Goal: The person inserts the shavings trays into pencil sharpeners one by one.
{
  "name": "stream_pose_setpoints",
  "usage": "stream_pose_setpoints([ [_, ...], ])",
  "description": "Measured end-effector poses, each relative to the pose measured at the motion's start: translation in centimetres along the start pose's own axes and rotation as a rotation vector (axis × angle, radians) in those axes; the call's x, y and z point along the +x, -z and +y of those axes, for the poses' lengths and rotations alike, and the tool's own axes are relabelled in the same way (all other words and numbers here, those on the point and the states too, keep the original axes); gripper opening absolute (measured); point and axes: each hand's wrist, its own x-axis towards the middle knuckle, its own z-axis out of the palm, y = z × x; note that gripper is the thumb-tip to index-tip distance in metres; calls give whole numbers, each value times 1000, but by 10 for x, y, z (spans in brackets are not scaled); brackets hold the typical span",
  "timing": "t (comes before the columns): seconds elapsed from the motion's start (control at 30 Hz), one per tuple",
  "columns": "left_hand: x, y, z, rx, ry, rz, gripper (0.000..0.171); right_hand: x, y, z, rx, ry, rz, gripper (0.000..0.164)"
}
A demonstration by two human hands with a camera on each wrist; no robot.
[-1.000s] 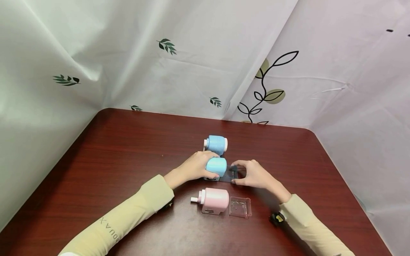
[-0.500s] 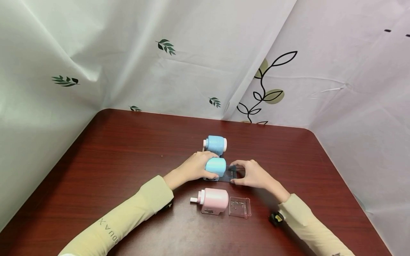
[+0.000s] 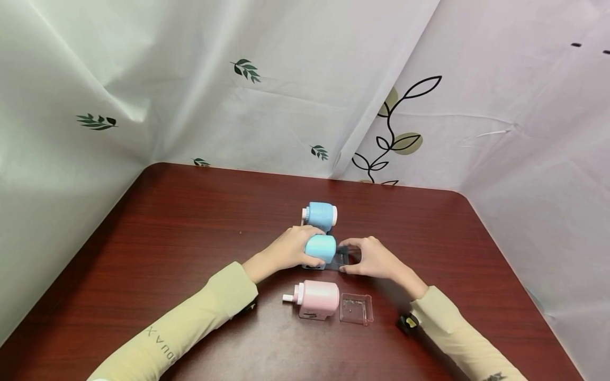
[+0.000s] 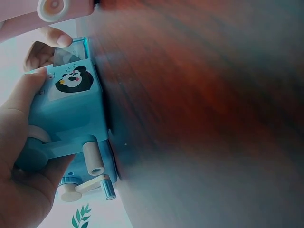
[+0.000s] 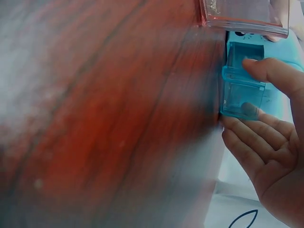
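Note:
A light blue hand-crank pencil sharpener (image 3: 320, 247) stands near the middle of the table, held around its body by my left hand (image 3: 286, 250). In the left wrist view, its panda sticker (image 4: 75, 81) and crank handle (image 4: 93, 158) show. From its right end sticks out a clear blue shavings drawer (image 5: 242, 95), partly inside the body. My right hand (image 3: 376, 259) pinches this drawer by its sides, thumb on the near side and fingertips on the far side.
Closer to me lies a pink pencil sharpener (image 3: 320, 297), with its clear pink drawer (image 3: 356, 308) holding some shavings on the table beside it. Just behind the held sharpener stands a second blue sharpener (image 3: 321, 215). A white patterned curtain (image 3: 267, 116) hangs behind the table.
My right hand has shifted slightly left, and the drawer sits a little deeper in the blue sharpener. The left hand keeps its hold in place.

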Motion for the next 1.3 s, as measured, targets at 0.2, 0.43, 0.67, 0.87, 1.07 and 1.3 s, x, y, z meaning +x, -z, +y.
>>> stream_pose_setpoints([
  [0.2, 1, -1, 0, -3, -1, 4, 56, 4, -1, -2, -20, -1, -2, 47],
  [0.43, 0, -2, -1, -7, -2, 11, 56, 6, -2, -4, -28, 1, 1, 49],
  [0.67, 1, -4, -2, -9, -6, 15, 56, 8, -3, -5, -17, 6, -1, 49],
  [0.87, 1, -4, -2, -8, -6, 17, 56, 10, -4, -6, -8, 18, 4, 49],
  [1.07, 1, -3, -2, 5, -4, 20, 56, 13, -5, -8, 21, 41, 7, 47],
  [1.3, 1, -4, -2, 10, -5, 18, 56, 15, -6, -8, 18, 40, -4, 47],
])
